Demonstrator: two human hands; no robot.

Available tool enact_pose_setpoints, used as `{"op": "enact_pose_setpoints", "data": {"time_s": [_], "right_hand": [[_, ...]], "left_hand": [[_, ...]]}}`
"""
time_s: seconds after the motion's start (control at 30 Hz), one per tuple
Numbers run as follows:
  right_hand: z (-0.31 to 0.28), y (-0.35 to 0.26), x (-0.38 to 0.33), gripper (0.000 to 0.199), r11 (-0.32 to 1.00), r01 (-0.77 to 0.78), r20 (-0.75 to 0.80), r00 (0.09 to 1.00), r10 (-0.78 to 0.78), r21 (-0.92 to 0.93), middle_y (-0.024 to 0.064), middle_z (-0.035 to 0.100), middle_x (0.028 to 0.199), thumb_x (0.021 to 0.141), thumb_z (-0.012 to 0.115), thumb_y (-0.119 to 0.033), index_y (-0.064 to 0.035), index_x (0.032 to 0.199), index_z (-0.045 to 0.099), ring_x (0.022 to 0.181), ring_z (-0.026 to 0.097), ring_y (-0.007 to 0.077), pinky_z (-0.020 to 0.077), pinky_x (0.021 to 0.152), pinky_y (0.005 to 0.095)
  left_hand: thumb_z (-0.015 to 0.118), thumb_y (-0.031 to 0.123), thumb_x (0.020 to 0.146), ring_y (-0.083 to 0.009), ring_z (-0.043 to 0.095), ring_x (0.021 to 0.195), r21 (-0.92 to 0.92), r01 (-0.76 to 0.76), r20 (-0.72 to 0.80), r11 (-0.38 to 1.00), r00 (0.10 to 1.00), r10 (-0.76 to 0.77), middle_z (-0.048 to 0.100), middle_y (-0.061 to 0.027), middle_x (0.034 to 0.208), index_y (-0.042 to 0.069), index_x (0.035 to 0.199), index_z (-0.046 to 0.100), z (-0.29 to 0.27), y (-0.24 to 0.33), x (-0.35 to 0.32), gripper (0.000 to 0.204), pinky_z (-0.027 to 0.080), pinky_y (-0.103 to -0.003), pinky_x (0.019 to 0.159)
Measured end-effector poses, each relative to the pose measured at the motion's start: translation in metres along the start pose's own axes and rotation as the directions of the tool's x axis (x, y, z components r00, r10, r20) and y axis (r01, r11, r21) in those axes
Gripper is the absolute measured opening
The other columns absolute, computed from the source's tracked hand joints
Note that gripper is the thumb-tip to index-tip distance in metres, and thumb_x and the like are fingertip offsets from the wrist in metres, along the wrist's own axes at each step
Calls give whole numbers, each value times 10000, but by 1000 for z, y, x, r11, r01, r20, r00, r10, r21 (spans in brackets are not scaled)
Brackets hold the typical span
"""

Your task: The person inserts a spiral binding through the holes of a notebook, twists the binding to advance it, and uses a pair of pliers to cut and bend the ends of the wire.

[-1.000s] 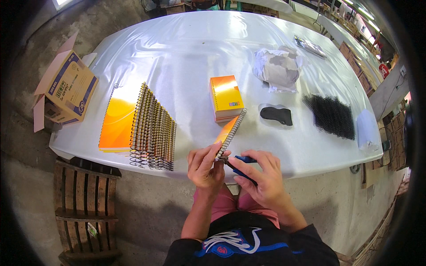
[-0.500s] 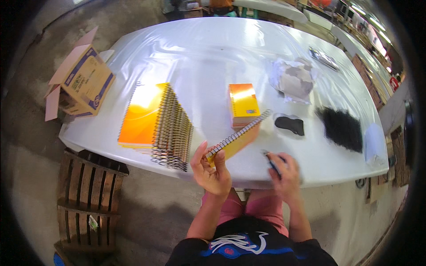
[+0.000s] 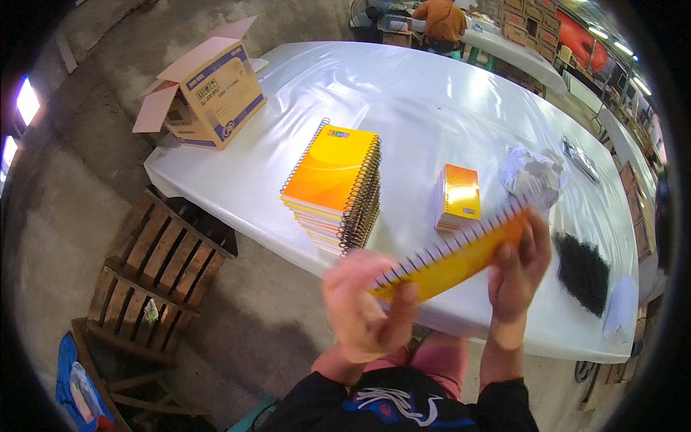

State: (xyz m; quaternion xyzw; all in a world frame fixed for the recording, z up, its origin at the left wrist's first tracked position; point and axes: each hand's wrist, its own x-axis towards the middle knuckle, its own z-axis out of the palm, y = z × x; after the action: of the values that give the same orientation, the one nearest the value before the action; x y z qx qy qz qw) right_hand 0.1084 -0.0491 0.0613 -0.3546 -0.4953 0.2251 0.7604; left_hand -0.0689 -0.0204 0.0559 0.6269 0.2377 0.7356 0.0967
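A yellow and orange spiral notebook [image 3: 455, 263] is held up slantwise over the table's near edge, its wire coil along the upper side. My left hand [image 3: 366, 306], blurred, pinches its left end, while the fingers of my right hand [image 3: 520, 268] are closed on its right end. Left of them stands a tall stack of spiral notebooks [image 3: 332, 169] with orange and yellow covers and dark coils. Behind the held notebook sits a smaller stack of orange and yellow notebooks [image 3: 459, 193]. The dark hand tool from before does not show.
Black wire coils [image 3: 581, 272] are heaped at the right, beside a white roll [image 3: 620, 311]. Crumpled wrapping [image 3: 534, 177] lies behind them. An open cardboard box [image 3: 219, 97] stands at the far left. A slatted wooden seat [image 3: 147, 273] is at the left. Someone in orange [image 3: 443, 21] works farther back.
My right hand has risen to the notebook's far end and grips it; the dark tool it held is out of sight. The head view has turned left, shifting everything rightward.
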Motion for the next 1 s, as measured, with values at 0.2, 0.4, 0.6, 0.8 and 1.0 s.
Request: {"op": "enact_pose_setpoints", "data": {"time_s": [0.2, 0.4, 0.6, 0.8, 1.0], "right_hand": [[92, 18, 102, 333, 938, -281, 120, 958, 261, 202, 127, 658, 942, 820, 705, -120, 18, 1104, 600, 793, 652, 144, 556, 704, 260], [124, 89, 133, 317, 933, 138, 433, 901, 21, -333, 117, 684, 851, 801, 703, -211, 11, 1021, 652, 711, 647, 181, 504, 647, 305], [132, 106, 116, 355, 949, 37, 366, 927, 85, -314, 151, 656, 933, 905, 572, -314, 6, 1045, 639, 819, 638, 248, 479, 751, 320], [144, 117, 100, 335, 976, -57, 212, 972, 102, -209, 143, 619, 953, 936, 516, -282, 10, 1047, 637, 850, 598, 229, 456, 766, 306], [142, 118, 97, 328, 982, 1, 206, 978, 39, -191, 156, 586, 1058, 941, 500, -278, -11, 1093, 615, 964, 567, 253, 440, 835, 326]], "left_hand": [[489, 271, 944, -249, 387, 1266, -4, 275, -277, 961, 924, -265, 433, -183, 1336, 7, 1353, 388, -33, -40, 54, 498, 287, -383, 1024], [440, 246, 980, -222, 456, 1194, -48, 438, -158, 898, 884, -440, 495, -157, 1273, 15, 1293, 469, -31, -99, 50, 390, 317, -351, 1023], [331, 403, 1001, -212, 513, 1100, -142, 447, -89, 883, 883, -461, 550, -145, 1170, -26, 1207, 513, -22, -103, 49, 510, 372, -338, 977], [271, 520, 984, -220, 547, 1050, -162, 457, -119, 874, 871, -477, 555, -166, 1147, -45, 1184, 513, -16, -114, 47, 646, 424, -328, 929], [213, 586, 958, -221, 527, 1095, -99, 393, -151, 914, 902, -404, 539, -159, 1191, -31, 1238, 474, -15, -127, 42, 726, 396, -356, 974]]}}
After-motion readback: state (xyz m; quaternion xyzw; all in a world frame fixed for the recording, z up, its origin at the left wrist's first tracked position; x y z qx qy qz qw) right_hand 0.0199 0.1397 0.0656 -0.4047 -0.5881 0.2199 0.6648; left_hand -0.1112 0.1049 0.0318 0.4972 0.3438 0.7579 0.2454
